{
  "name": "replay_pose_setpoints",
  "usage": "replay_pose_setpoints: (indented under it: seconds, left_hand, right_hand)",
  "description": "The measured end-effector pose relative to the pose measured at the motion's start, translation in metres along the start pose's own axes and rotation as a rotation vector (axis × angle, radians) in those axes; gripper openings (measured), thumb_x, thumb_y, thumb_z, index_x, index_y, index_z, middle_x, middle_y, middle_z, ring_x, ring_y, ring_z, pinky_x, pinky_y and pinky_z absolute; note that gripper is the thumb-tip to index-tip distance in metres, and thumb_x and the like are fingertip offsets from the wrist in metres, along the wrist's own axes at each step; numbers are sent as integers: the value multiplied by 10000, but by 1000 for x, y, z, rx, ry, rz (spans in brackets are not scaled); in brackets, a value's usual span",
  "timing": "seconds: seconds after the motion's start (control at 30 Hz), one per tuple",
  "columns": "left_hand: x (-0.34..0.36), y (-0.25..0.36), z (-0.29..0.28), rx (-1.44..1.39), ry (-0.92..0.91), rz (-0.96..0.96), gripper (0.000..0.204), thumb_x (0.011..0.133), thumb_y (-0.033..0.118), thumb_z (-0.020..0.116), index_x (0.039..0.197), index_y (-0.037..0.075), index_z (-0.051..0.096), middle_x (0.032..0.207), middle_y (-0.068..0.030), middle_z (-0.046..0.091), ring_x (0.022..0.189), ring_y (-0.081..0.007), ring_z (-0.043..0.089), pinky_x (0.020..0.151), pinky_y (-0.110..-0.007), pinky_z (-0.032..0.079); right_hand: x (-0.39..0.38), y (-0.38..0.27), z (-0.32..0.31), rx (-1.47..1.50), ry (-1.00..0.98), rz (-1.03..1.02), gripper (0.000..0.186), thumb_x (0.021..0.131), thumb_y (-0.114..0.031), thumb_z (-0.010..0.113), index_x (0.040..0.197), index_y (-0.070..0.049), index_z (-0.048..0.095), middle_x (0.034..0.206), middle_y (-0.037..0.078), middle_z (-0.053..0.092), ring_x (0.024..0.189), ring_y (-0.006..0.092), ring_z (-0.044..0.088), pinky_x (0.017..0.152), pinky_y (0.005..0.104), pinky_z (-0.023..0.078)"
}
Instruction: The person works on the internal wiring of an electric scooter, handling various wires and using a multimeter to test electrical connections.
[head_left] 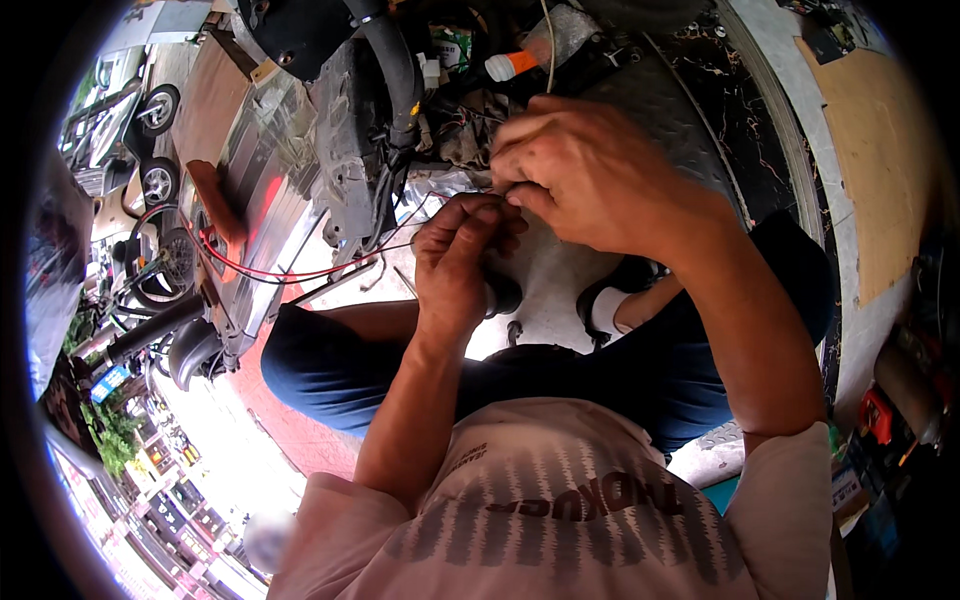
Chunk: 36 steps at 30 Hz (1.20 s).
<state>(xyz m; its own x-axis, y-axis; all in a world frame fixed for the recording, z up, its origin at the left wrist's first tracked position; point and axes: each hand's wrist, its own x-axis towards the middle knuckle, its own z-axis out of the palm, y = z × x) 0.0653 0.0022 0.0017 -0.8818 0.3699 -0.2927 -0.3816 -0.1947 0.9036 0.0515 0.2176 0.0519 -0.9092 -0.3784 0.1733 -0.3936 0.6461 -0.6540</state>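
Observation:
My left hand (462, 255) is closed in a pinch, thumb against curled fingers, on a thin wire (310, 272). Red and black strands of wiring arc in from the left towards it. My right hand (590, 180) is closed too, its fingertips meeting those of the left hand. What the right fingers pinch is hidden behind them. A pale thin cable (552, 45) comes down from the top and passes out of sight behind the right hand. Just beyond both hands lies a dusty vehicle body with bundled dark wiring (465, 125) and a thick black tube (393, 70).
A dusty grey bracket (345, 150) stands left of the wiring. Beyond it lies an orange-brown bar (218, 215). A white and orange bottle (512, 66) rests at the top. On the right are a cardboard sheet (865, 170) and a red tool (876, 415). Parked motorbikes (160, 250) stand at far left.

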Motion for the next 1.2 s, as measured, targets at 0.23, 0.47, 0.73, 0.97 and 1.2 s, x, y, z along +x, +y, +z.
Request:
replay_pose_setpoints:
  seconds: [0.23, 0.47, 0.73, 0.97, 1.2]
  left_hand:
    - [27, -20, -3, -258, 134, -97, 297, 1040, 305, 559, 1121, 49, 685, 1077, -95, 721, 924, -213, 659, 795, -351, 510]
    - [84, -37, -37, -755, 260, -78, 251, 958, 258, 623, 1148, 112, 696, 1199, -77, 719, 1130, -304, 657, 946, -474, 508]
    - [57, -35, -21, -690, 86, -108, 211, 935, 209, 646, 1108, 100, 697, 1068, -81, 728, 1006, -263, 667, 894, -466, 511]
    - [37, -19, -12, -657, -71, -140, 323, 933, 192, 651, 1231, 69, 663, 1089, -104, 715, 989, -233, 662, 877, -438, 515]
    - [30, -5, -11, -629, -112, -149, 365, 936, 176, 645, 1270, 28, 650, 1108, -125, 704, 984, -225, 660, 893, -424, 524]
  right_hand:
    - [3, 6, 5, -16, 20, 24, 90, 847, -86, 689, 869, -18, 742, 941, 119, 726, 1057, 292, 651, 941, 422, 540]
    - [6, 3, 5, -20, 40, 23, 90, 810, -69, 725, 882, -15, 719, 983, 100, 716, 1056, 270, 638, 955, 401, 526]
    - [6, 8, 3, 3, 76, 57, 70, 825, -63, 709, 873, -14, 693, 961, 114, 706, 1040, 294, 653, 982, 416, 514]
    - [7, 7, 0, 20, 115, 36, 89, 832, -80, 724, 869, -7, 688, 919, 126, 698, 1010, 304, 663, 940, 418, 519]
    - [9, 7, 1, 11, 183, 24, 84, 821, -93, 680, 813, -14, 710, 880, 136, 707, 1004, 302, 650, 947, 437, 515]
